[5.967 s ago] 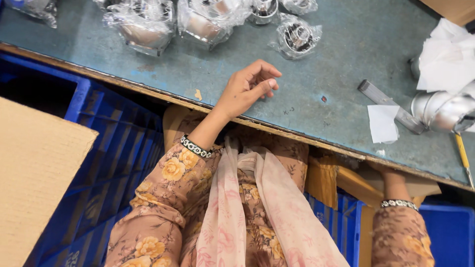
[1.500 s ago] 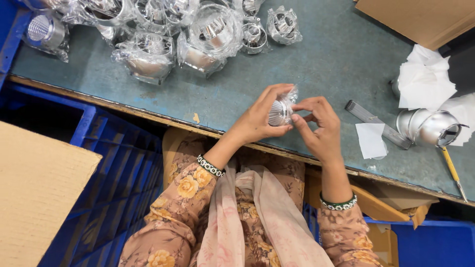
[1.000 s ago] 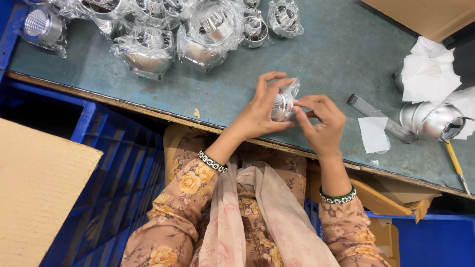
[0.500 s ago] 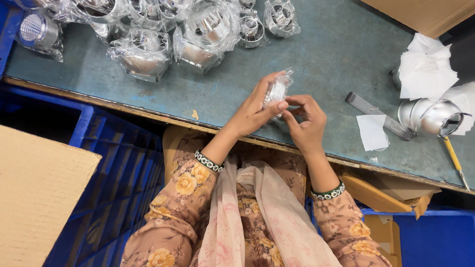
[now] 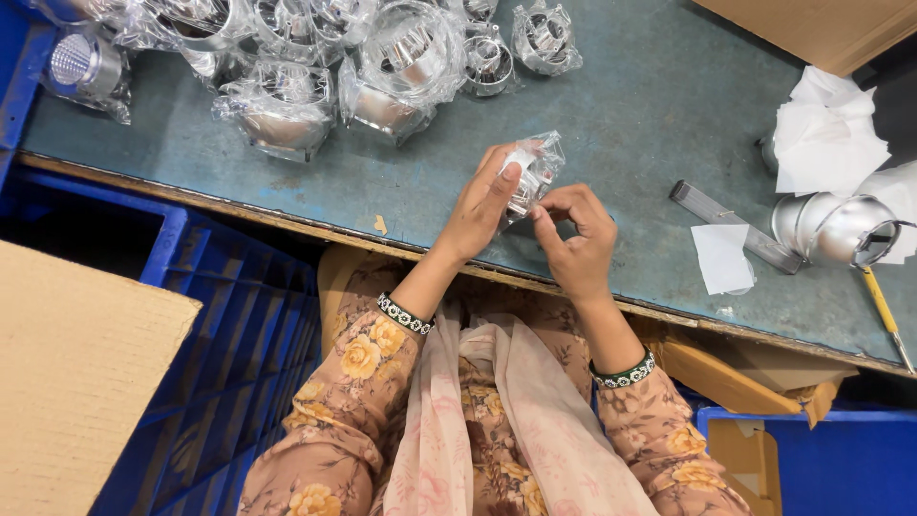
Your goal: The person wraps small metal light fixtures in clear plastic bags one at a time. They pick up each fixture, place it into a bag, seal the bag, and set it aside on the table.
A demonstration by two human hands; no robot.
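- The left hand (image 5: 482, 205) has its fingers closed round a small bagged part (image 5: 531, 172), a shiny metal piece in clear plastic, with the thumb across its front.
- The right hand (image 5: 578, 239) pinches the bag's lower edge between thumb and forefinger, the other fingers curled in.
- The bagged part is held between both hands just above the worktop (image 5: 621, 124), near its front edge, tilted up to the right.
- Both wrists wear beaded bangles; the sleeves are floral, and a pale scarf (image 5: 497, 420) hangs between the arms.
- Behind the hands, along the far side of the worktop, lies a pile of bagged parts (image 5: 382, 67), round metal pieces of several sizes in clear wrap, well apart from the hands.
- To the right of the right hand lies a flat grey bar (image 5: 735, 225), with a white paper slip (image 5: 723, 258) just beside it and partly under it.
- Further right stands a polished metal cup (image 5: 834, 229) on its side, next to a heap of white paper (image 5: 829, 134).
- A yellow-handled tool (image 5: 884, 306) lies at the right edge.
- A brown cardboard box (image 5: 821, 29) sits at the far right corner.
- Below the worktop on the left stands a blue crate (image 5: 239, 354), partly covered by a cardboard sheet (image 5: 76, 382).
- Another blue crate (image 5: 821, 459) shows at the lower right.
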